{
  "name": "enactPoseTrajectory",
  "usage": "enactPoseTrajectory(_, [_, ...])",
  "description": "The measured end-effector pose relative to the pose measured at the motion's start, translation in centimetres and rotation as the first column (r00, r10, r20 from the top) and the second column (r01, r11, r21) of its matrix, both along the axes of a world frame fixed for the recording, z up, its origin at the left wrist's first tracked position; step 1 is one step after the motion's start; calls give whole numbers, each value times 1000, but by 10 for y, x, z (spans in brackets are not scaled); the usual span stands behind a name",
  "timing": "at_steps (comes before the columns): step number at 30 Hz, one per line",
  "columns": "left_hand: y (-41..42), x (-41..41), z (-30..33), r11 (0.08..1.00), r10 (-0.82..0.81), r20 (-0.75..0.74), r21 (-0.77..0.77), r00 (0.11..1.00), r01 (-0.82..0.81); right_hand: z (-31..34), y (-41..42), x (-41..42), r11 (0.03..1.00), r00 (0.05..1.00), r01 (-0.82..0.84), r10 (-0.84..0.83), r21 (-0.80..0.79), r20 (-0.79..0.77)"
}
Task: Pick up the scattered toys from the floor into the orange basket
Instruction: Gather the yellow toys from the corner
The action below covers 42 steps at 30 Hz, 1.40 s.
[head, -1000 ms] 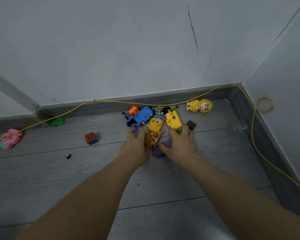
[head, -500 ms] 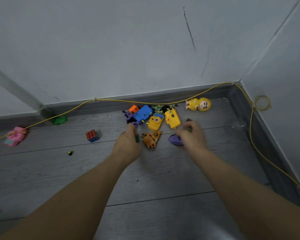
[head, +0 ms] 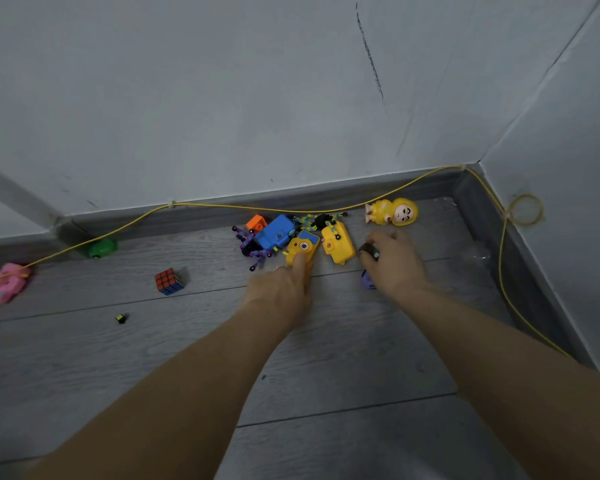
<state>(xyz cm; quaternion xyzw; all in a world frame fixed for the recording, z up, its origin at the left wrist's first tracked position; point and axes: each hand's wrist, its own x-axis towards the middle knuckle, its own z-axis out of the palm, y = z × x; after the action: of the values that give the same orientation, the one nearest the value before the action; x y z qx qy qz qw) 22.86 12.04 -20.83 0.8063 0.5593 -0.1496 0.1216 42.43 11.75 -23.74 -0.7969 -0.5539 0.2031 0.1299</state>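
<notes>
From the head view, the left hand [head: 284,289] reaches with curled fingers onto the yellow toy camera [head: 302,249] in the toy cluster by the baseboard, while the right hand [head: 395,263] grips a small dark toy [head: 368,251] beside the purple toy [head: 367,281] on the floor [head: 343,358].

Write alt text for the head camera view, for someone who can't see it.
Two bare hands reach into a cluster of plastic toys by a grey wall: the left hand touches a yellow toy camera, and the right hand closes on a small dark toy. A multicoloured puzzle cube lies apart on the grey wood floor.
</notes>
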Motion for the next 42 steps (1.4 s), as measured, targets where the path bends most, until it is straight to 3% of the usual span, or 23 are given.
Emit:
enactPoseTrajectory(9, [7, 6, -7, 999, 25, -49, -23, 998, -26, 3, 0, 11, 994, 992, -114, 114, -2, 56])
enactPoseTrajectory(14, [15, 6, -4, 996, 86, 45, -32, 995, -85, 23, 19, 33, 995, 996, 50, -43, 91, -73])
enactPoseTrajectory(19, [29, 6, 0, 983, 173, 133, -78, 976, -163, 36, 49, 49, 972, 956, 134, -178, -195, -234])
enactPoseTrajectory(23, [36, 13, -2, 975, 180, 79, -149, 980, -167, 34, 60, 40, 947, 921, 138, -230, -289, -314])
enactPoseTrajectory(27, [43, 23, -11, 949, 249, 123, -229, 961, -217, 30, 60, 34, 921, 887, 98, -252, -377, -386])
enactPoseTrajectory(32, [50, 24, -13, 895, 398, 263, -323, 879, -308, 30, 56, 35, 901, 840, 71, -285, -428, -462])
enactPoseTrajectory(35, [48, 24, -10, 860, 467, 303, -375, 831, -346, 27, 46, 33, 908, 858, 38, -245, -418, -453])
enactPoseTrajectory(42, [27, 11, -2, 873, 405, 231, -386, 885, -299, 30, 15, 7, 894, 837, -113, -150, -434, -526])
